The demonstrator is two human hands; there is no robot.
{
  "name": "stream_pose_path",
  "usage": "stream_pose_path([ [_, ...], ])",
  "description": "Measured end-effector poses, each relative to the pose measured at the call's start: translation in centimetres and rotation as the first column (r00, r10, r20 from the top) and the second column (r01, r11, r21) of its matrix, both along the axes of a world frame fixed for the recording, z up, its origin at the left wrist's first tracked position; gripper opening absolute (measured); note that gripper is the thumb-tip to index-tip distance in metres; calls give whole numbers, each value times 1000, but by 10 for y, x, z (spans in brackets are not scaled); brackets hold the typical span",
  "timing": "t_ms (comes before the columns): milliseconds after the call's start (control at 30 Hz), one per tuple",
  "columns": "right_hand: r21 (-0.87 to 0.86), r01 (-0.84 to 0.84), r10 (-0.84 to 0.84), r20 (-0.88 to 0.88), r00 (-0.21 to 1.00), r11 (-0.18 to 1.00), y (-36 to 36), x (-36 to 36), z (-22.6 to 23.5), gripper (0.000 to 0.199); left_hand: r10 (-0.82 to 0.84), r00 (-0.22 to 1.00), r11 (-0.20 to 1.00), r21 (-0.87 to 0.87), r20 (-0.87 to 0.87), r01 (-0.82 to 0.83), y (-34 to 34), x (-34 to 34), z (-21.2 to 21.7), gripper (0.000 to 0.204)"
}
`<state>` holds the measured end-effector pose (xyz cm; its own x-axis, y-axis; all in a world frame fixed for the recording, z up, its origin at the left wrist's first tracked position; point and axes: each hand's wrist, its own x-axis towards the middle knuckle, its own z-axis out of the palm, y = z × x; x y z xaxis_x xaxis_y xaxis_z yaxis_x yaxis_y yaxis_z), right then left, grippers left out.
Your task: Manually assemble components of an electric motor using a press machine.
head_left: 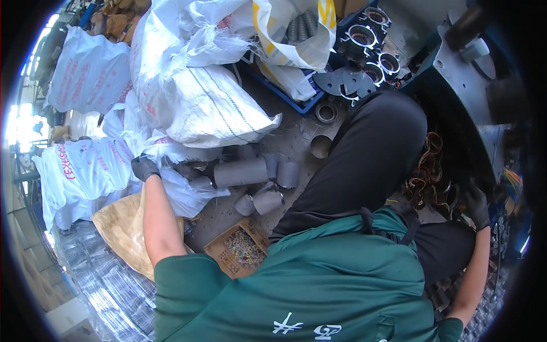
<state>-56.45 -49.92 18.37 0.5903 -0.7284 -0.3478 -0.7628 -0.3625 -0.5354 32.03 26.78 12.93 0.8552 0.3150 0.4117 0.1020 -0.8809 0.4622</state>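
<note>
Gloved left hand (145, 168) closed on a white sack's (182, 191) edge; grey tube (240, 172) lying crosswise, left-right.

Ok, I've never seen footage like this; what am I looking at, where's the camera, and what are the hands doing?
The camera sits on a person's head and looks down through a fisheye lens, so edges bend. The green top and black trousers are the wearer's own. Both hands wear dark gloves. The left hand reaches to the white woven sacks, beside grey paper sleeves on the floor. The right hand rests by a tangle of copper wire; whether it grips anything is unclear. A small cardboard box of bits lies below.
</note>
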Motion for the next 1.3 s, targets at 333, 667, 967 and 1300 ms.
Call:
stream_pose_path([
  [333,-47,77,-81,-75,994,996,-2,-32,9,39,-411,910,904,152,47,400,-48,-120,-15,47],
  [667,-8,95,-94,42,995,995,-2,-71,-16,33,-792,66,268,-247,-607,931,-145,-427,-175,53],
  [967,23,176,-174,-74,982,984,27,-71,17,22,-817,193,410,-313,-542,857,-185,-390,-188,47],
  [1300,-41,166,-167,-15,986,985,35,-67,14,21,-631,-7,-26,12,-776,1000,-336,-327,-160,63],
])
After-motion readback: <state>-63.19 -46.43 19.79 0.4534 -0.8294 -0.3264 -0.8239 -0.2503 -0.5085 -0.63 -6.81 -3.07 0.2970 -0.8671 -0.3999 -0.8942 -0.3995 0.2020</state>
